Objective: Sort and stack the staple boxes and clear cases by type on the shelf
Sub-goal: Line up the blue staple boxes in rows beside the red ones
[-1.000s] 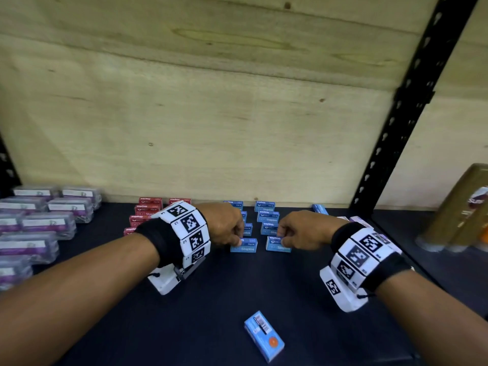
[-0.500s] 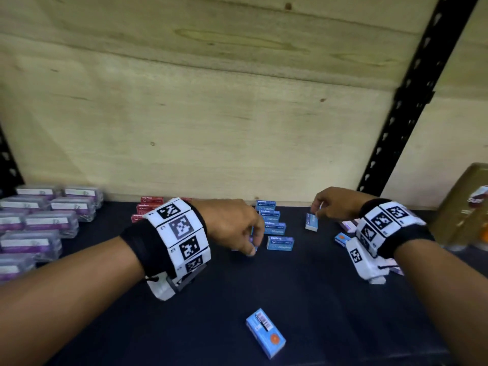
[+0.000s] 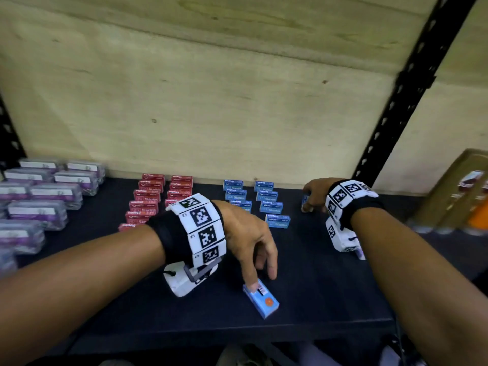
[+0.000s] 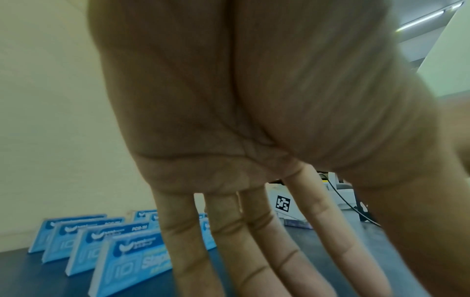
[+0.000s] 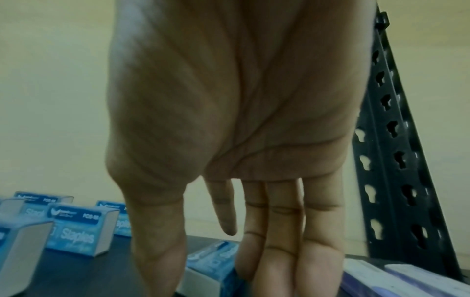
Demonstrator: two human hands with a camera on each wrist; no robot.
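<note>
A loose blue staple box (image 3: 265, 303) lies flat near the shelf's front edge. My left hand (image 3: 262, 280) reaches down to it, and thumb and forefinger pinch its far end. In the left wrist view the fingers (image 4: 229, 251) point straight down and the box is out of frame. My right hand (image 3: 307, 207) stands at the back right and pinches a second blue staple box (image 5: 213, 263) between thumb and fingers (image 5: 279, 251). Two rows of blue staple boxes (image 3: 266, 204) sit at the middle back, red staple boxes (image 3: 148, 204) to their left, clear cases (image 3: 45, 196) at far left.
The black shelf board (image 3: 184, 318) ends just in front of the loose box. A black slotted upright (image 3: 412, 83) rises at the back right, with brown packages (image 3: 454, 196) beyond it. More clear cases (image 5: 406, 281) lie under my right wrist. A plywood wall backs the shelf.
My left hand has left the blue rows and come forward and down onto the loose box. My right hand carried its blue box back and rightward, lower toward the shelf.
</note>
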